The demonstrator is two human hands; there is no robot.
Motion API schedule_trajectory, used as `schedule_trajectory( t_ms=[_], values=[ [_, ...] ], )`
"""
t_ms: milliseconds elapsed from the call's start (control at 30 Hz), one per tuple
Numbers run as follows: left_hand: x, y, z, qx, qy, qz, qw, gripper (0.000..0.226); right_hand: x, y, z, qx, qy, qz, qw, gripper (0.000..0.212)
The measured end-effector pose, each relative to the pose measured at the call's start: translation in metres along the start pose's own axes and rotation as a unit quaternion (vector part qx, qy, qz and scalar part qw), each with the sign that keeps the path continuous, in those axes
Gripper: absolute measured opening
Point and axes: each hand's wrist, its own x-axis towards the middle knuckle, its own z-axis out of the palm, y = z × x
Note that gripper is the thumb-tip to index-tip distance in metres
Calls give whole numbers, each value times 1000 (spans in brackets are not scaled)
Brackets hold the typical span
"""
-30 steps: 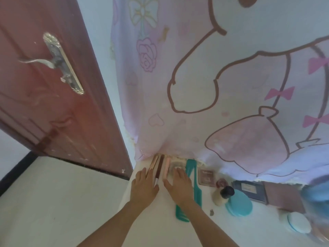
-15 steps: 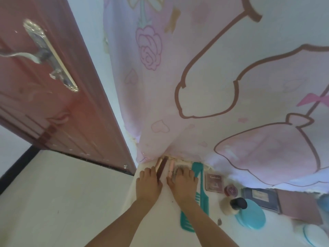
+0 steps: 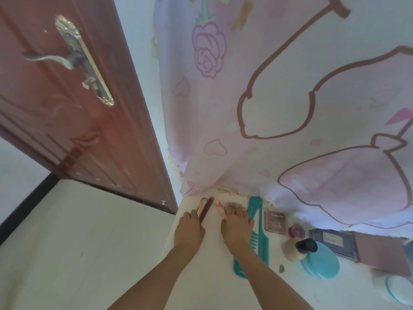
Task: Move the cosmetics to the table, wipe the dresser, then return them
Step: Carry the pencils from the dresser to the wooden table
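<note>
Cosmetics lie along the back of the white dresser top (image 3: 205, 265), under a pink cartoon curtain. My left hand (image 3: 190, 229) grips a rose-gold tube (image 3: 202, 205) with a dark stick (image 3: 208, 208) beside it. My right hand (image 3: 237, 224) curls its fingers over a grey speckled item (image 3: 233, 205); a small pink tube (image 3: 220, 207) lies at its thumb. To the right lie a teal comb (image 3: 256, 211), a brown palette (image 3: 275, 222), a red jar (image 3: 296, 231), a black-capped bottle (image 3: 298, 249) and a teal round compact (image 3: 319, 261).
A dark blue box (image 3: 334, 241) and a pink-brown box (image 3: 380, 253) sit at the back right, a white and teal jar (image 3: 400, 289) at the right edge. The curtain (image 3: 268, 108) hangs onto the dresser's back. A red-brown door (image 3: 67, 108) stands open at left.
Both hands lay flat over the items before; now their fingers have curled down onto them. The left hand has drawn slightly back along the tubes.
</note>
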Motion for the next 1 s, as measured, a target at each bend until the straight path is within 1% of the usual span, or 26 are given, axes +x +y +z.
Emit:
schedule_trajectory(
  t_ms=[167, 333, 433, 567, 767, 867, 1000],
  values=[
    [-6, -3, -3, -44, -9, 9, 999, 34, -6, 1, -2, -10, -4, -8, 1000, 44],
    [-11, -8, -6, -78, 0, 11, 997, 43, -11, 6, -6, -10, 9, -19, 1000, 46],
    [-14, -13, -6, -140, -11, 31, 990, 39, -17, 9, -11, -6, 14, -17, 1000, 47],
    [-19, -17, -8, -246, -11, 40, 968, 37, -26, 8, -21, -11, 27, -23, 999, 44],
    [-31, -17, -27, -340, 50, 92, 934, 29, -44, 9, -39, -30, 59, -48, 997, 36],
    [-38, -27, -39, -401, 78, 106, 907, 26, -50, 6, -49, -19, 92, -79, 992, 33],
    [-56, -45, -55, -467, 88, 87, 876, 25, -56, -5, -55, -7, 107, -136, 985, 31]
  ],
)
